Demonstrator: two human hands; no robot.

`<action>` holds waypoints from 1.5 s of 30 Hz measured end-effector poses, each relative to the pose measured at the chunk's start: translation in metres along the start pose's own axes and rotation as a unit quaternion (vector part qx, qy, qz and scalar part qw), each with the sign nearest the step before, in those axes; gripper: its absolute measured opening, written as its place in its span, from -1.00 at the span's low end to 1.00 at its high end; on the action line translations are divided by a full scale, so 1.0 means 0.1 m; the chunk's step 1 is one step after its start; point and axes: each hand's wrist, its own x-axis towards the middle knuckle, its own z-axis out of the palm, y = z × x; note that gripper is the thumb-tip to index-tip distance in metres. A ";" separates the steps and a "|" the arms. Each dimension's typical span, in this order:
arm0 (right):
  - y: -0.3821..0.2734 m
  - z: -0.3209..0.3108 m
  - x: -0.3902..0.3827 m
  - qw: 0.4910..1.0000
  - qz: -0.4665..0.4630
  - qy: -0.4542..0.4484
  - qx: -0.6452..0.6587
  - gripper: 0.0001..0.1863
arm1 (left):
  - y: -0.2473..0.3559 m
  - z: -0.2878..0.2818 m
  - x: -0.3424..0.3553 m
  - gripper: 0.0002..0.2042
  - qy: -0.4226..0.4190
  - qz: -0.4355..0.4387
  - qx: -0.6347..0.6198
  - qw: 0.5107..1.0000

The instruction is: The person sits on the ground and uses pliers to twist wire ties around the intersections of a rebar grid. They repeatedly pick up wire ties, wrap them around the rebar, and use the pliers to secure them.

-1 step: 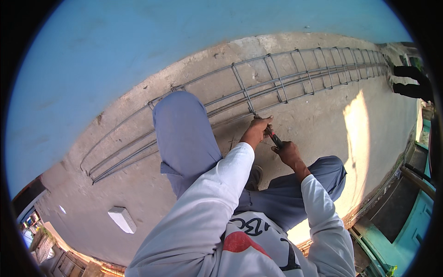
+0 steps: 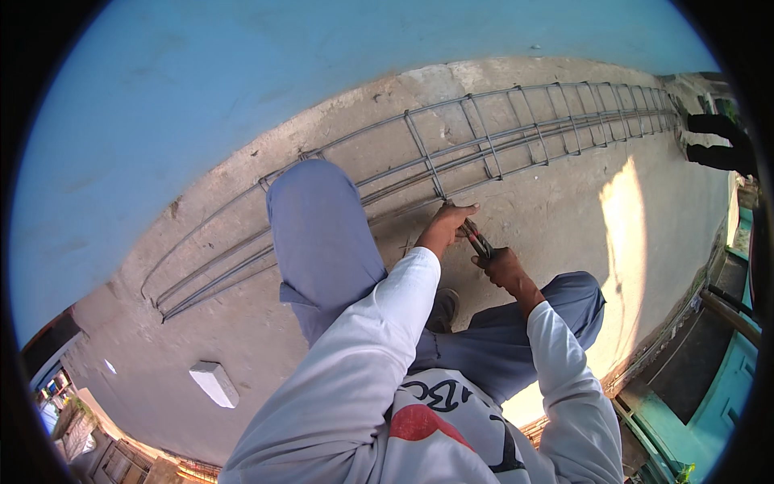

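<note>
A long cage of steel reinforcing bars (image 2: 528, 127) with cross stirrups lies along the floor, partly hidden behind my raised left knee. My right hand (image 2: 505, 269) is closed round the handles of pliers (image 2: 479, 242) with dark and red grips. The pliers slant up and left to my left hand (image 2: 448, 225), which hides their jaws. My left hand is just below a stirrup's lower corner on the near bar, fingers curled and thumb pointing right. What its fingers hold is too small and covered to make out.
A blue wall (image 2: 242, 73) runs behind the cage. A pale block (image 2: 214, 384) lies on the concrete floor (image 2: 266, 379) at left. At far right a person's dark-clothed legs (image 2: 717, 143) stand by the cage's end. Turquoise boards (image 2: 721, 387) edge the lower right.
The pliers have turned slightly in my right hand, so both handles show more. My left hand has shifted a little left and its thumb reaches out more. The cage has not moved.
</note>
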 end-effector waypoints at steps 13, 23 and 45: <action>-0.04 0.13 -0.29 0.996 -0.036 -0.024 0.080 -0.45 | -0.24 0.20 -0.13 -0.73 0.064 0.042 -0.332 0.940; 0.02 -0.15 -0.19 0.844 -0.027 -0.282 0.455 -0.59 | 0.11 -0.12 -0.57 -0.42 0.207 0.096 0.397 0.889; -0.98 -0.38 -0.29 0.781 -0.261 -0.018 0.567 -0.64 | 0.65 -0.22 -1.32 -0.74 -0.197 0.182 -0.150 0.951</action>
